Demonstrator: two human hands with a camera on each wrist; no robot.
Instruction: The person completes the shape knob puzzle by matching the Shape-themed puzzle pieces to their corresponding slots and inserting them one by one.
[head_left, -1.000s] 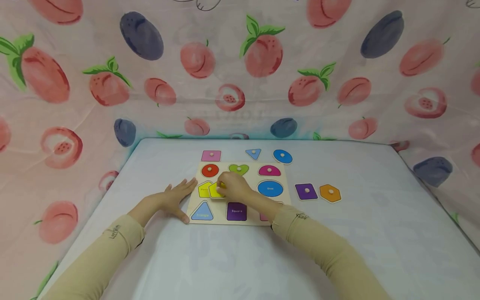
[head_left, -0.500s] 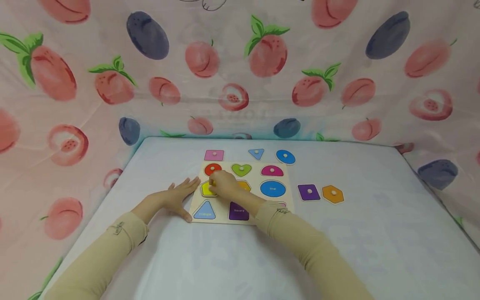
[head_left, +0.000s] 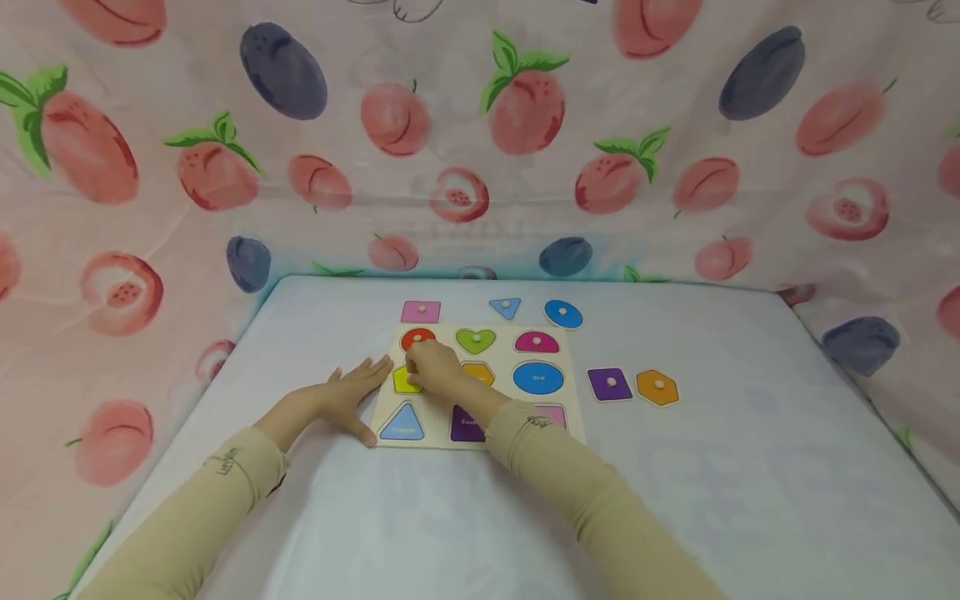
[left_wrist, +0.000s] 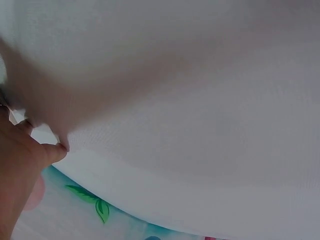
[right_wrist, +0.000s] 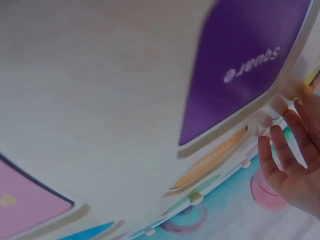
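Observation:
A wooden shape puzzle board [head_left: 504, 429] lies flat on the white table. My right hand [head_left: 437, 368] is over its left side, thumb and finger pinching the yellow pentagon piece [head_left: 403, 382], which sits at its yellow recess; the knob is hidden. In the right wrist view, the fingers of my right hand [right_wrist: 295, 165] bend toward a sliver of yellow at the edge. My left hand [head_left: 347, 402] lies with fingers spread, touching the board's left edge and near corner. The left wrist view shows part of my left hand [left_wrist: 22, 162] above the white cloth.
Behind the board lie a pink rectangle [head_left: 421, 312], a light blue triangle [head_left: 506, 308] and a blue oval piece [head_left: 563, 315]. To its right are a purple square [head_left: 609, 385] and an orange hexagon [head_left: 657, 388]. Red circle, green heart [head_left: 476, 341] and magenta semicircle pieces fill the far row.
My right hand has carried the yellow pentagon leftward and down onto its recess, uncovering the orange hexagon recess. My left hand stays at the board's edge.

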